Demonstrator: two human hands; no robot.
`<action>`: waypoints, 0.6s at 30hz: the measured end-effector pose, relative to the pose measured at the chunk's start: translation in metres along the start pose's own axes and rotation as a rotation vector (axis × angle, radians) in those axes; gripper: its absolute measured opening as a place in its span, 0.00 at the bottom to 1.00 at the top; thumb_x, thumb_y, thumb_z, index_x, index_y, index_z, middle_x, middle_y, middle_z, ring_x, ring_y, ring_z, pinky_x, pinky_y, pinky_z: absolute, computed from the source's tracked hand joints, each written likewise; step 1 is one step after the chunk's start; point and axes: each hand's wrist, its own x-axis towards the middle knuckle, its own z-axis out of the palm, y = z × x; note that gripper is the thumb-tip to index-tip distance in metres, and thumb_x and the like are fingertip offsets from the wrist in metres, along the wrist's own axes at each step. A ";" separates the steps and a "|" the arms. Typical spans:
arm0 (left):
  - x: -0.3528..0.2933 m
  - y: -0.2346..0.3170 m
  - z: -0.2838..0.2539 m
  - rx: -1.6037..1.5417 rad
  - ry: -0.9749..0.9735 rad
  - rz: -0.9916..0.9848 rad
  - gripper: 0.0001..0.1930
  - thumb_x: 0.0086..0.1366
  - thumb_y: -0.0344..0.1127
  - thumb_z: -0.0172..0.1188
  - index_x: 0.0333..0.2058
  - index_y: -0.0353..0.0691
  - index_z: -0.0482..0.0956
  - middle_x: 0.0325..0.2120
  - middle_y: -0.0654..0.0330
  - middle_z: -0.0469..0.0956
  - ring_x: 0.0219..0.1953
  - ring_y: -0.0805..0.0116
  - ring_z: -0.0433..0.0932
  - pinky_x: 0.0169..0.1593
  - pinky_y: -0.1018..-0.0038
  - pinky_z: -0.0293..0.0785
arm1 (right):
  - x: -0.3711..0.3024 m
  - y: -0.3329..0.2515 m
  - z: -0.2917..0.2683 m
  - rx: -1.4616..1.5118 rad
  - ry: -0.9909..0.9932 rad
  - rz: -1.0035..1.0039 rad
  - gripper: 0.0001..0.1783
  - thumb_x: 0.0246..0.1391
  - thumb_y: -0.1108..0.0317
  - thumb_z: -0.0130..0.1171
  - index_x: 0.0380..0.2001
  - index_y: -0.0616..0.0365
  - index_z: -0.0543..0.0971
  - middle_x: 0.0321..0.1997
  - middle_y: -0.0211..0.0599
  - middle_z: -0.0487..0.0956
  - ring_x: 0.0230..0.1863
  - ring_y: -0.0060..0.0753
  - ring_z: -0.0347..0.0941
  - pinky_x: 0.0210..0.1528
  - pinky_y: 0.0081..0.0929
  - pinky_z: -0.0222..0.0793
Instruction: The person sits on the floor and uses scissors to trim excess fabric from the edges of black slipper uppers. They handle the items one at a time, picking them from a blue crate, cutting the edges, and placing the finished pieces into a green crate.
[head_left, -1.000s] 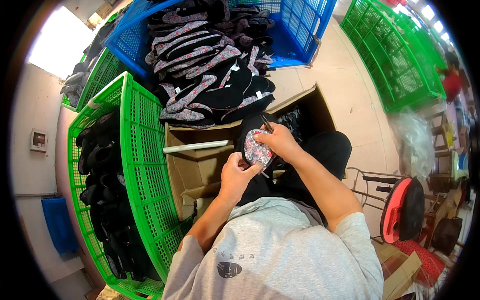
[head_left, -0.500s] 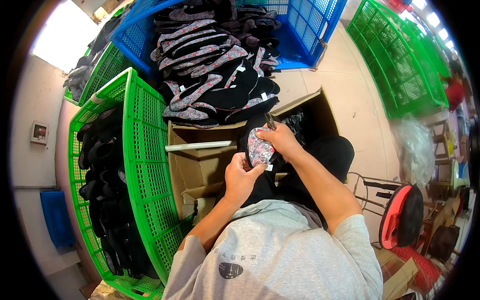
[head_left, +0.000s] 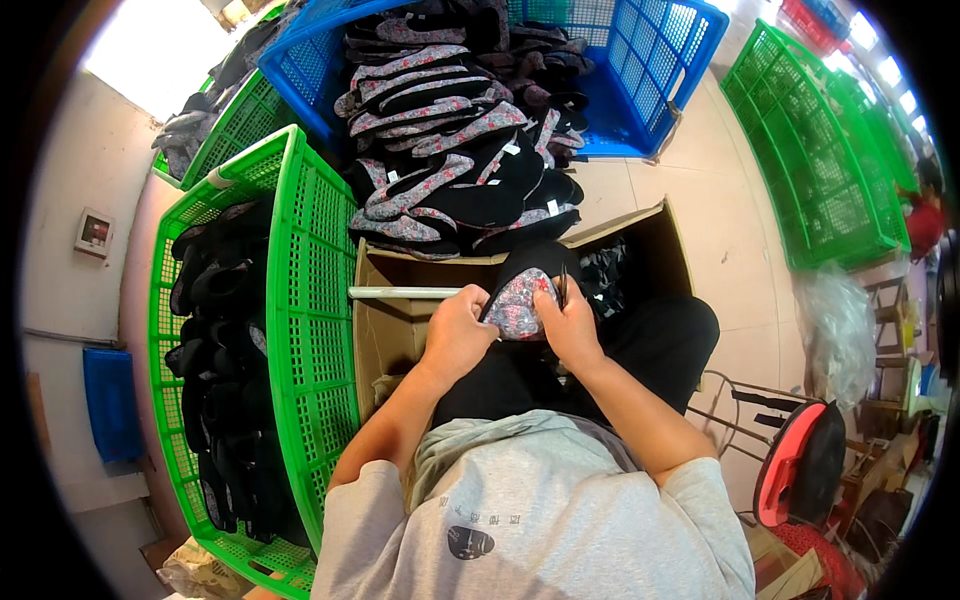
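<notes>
Over my lap I hold a black, soft shoe-shaped piece with floral lining (head_left: 518, 305), which looks like a slipper or shoe upper. My left hand (head_left: 462, 328) pinches its left edge. My right hand (head_left: 572, 328) grips its right side, the thumb pressed on the floral cloth. A slim dark tool (head_left: 562, 283), probably thread snips, sticks up from my right hand; its lower part is hidden. Beyond my hands lies a heap of similar black and floral pieces (head_left: 440, 130), some with small white tags, spilling from a blue crate (head_left: 690, 60).
A cardboard box (head_left: 385, 325) stands in front of my legs, with a pale rod (head_left: 410, 293) across it and black plastic (head_left: 603, 278) inside. A green crate (head_left: 315, 300) of black pieces stands left. More green crates (head_left: 815, 150) and a red-black stool (head_left: 797, 465) are right.
The floral piece has been turned in my hands and its white tag no longer shows. My left hand has shifted up along its edge. The whole view has moved slightly.
</notes>
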 end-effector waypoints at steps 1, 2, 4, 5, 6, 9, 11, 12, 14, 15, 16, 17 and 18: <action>0.007 -0.011 0.002 0.025 0.046 0.072 0.12 0.45 0.17 0.61 0.30 0.36 0.74 0.22 0.62 0.75 0.23 0.71 0.73 0.31 0.71 0.69 | -0.004 -0.004 0.001 0.029 -0.045 0.030 0.17 0.58 0.61 0.61 0.38 0.66 0.73 0.28 0.35 0.76 0.26 0.21 0.70 0.31 0.26 0.68; 0.011 -0.011 -0.001 0.167 0.118 0.165 0.12 0.45 0.18 0.60 0.30 0.36 0.74 0.22 0.59 0.76 0.25 0.64 0.75 0.32 0.67 0.70 | -0.008 -0.010 0.003 0.058 -0.090 0.060 0.18 0.59 0.60 0.61 0.39 0.66 0.73 0.29 0.36 0.77 0.25 0.22 0.71 0.29 0.25 0.69; 0.020 -0.006 -0.003 0.437 0.248 0.358 0.11 0.45 0.19 0.58 0.30 0.37 0.74 0.24 0.53 0.76 0.29 0.51 0.77 0.35 0.60 0.72 | -0.017 -0.020 0.001 0.106 -0.165 0.125 0.20 0.59 0.59 0.61 0.42 0.66 0.72 0.31 0.39 0.79 0.23 0.22 0.72 0.25 0.24 0.70; 0.024 -0.009 -0.001 0.517 0.278 0.442 0.12 0.44 0.20 0.59 0.30 0.39 0.74 0.26 0.55 0.75 0.32 0.48 0.75 0.36 0.57 0.70 | -0.016 -0.008 0.002 0.036 -0.177 0.096 0.20 0.59 0.59 0.62 0.44 0.65 0.73 0.31 0.38 0.80 0.20 0.23 0.73 0.21 0.23 0.69; 0.026 -0.007 0.002 0.564 0.291 0.492 0.12 0.44 0.20 0.59 0.31 0.40 0.74 0.28 0.55 0.75 0.33 0.48 0.75 0.37 0.58 0.70 | -0.015 -0.007 0.001 0.057 -0.186 0.126 0.20 0.59 0.59 0.62 0.44 0.65 0.73 0.31 0.37 0.80 0.20 0.23 0.72 0.21 0.22 0.69; 0.026 -0.002 0.008 0.714 0.297 0.607 0.16 0.47 0.22 0.59 0.38 0.41 0.77 0.35 0.56 0.72 0.39 0.52 0.73 0.40 0.60 0.69 | -0.007 -0.001 0.000 0.076 -0.185 0.173 0.19 0.59 0.61 0.63 0.45 0.64 0.74 0.27 0.34 0.80 0.20 0.22 0.72 0.21 0.21 0.68; 0.018 0.005 0.007 0.632 0.274 0.647 0.18 0.47 0.20 0.57 0.39 0.39 0.78 0.34 0.54 0.72 0.39 0.50 0.72 0.41 0.58 0.70 | -0.006 0.003 -0.004 0.074 -0.191 0.205 0.18 0.58 0.62 0.64 0.45 0.64 0.74 0.27 0.34 0.79 0.20 0.22 0.72 0.21 0.21 0.68; 0.014 0.009 0.006 0.590 0.261 0.665 0.18 0.47 0.19 0.57 0.40 0.38 0.78 0.33 0.52 0.72 0.39 0.49 0.72 0.41 0.57 0.70 | -0.005 0.002 -0.005 0.073 -0.194 0.224 0.18 0.58 0.62 0.64 0.45 0.64 0.74 0.27 0.34 0.79 0.20 0.22 0.72 0.21 0.21 0.68; 0.006 0.017 0.001 0.625 0.182 0.634 0.22 0.47 0.20 0.58 0.45 0.38 0.78 0.36 0.52 0.73 0.41 0.50 0.72 0.44 0.58 0.71 | -0.004 0.007 -0.004 0.096 -0.194 0.230 0.18 0.58 0.63 0.64 0.44 0.64 0.75 0.27 0.34 0.79 0.20 0.22 0.72 0.22 0.21 0.69; 0.002 0.019 0.000 0.640 0.142 0.620 0.24 0.47 0.21 0.58 0.47 0.38 0.78 0.37 0.52 0.73 0.42 0.50 0.73 0.46 0.58 0.71 | -0.005 0.009 -0.004 0.106 -0.191 0.232 0.17 0.58 0.63 0.64 0.44 0.64 0.75 0.26 0.34 0.79 0.20 0.22 0.72 0.22 0.21 0.69; -0.001 0.021 0.002 0.614 0.142 0.628 0.24 0.47 0.22 0.59 0.48 0.38 0.78 0.39 0.51 0.74 0.44 0.50 0.73 0.48 0.59 0.71 | -0.004 0.009 -0.005 0.104 -0.187 0.240 0.17 0.58 0.63 0.64 0.44 0.64 0.75 0.26 0.34 0.79 0.20 0.22 0.72 0.22 0.21 0.69; -0.003 0.023 0.005 0.588 0.141 0.636 0.25 0.47 0.23 0.60 0.48 0.38 0.78 0.40 0.51 0.74 0.45 0.49 0.73 0.50 0.60 0.71 | -0.002 0.008 -0.004 0.102 -0.183 0.249 0.17 0.58 0.63 0.64 0.44 0.64 0.75 0.26 0.34 0.79 0.20 0.22 0.72 0.22 0.21 0.69; -0.007 0.026 0.006 0.568 0.140 0.641 0.25 0.48 0.23 0.61 0.49 0.38 0.78 0.42 0.50 0.74 0.47 0.49 0.73 0.52 0.61 0.71 | -0.001 0.006 -0.003 0.105 -0.183 0.257 0.17 0.58 0.62 0.64 0.43 0.64 0.75 0.26 0.34 0.79 0.20 0.22 0.72 0.22 0.21 0.69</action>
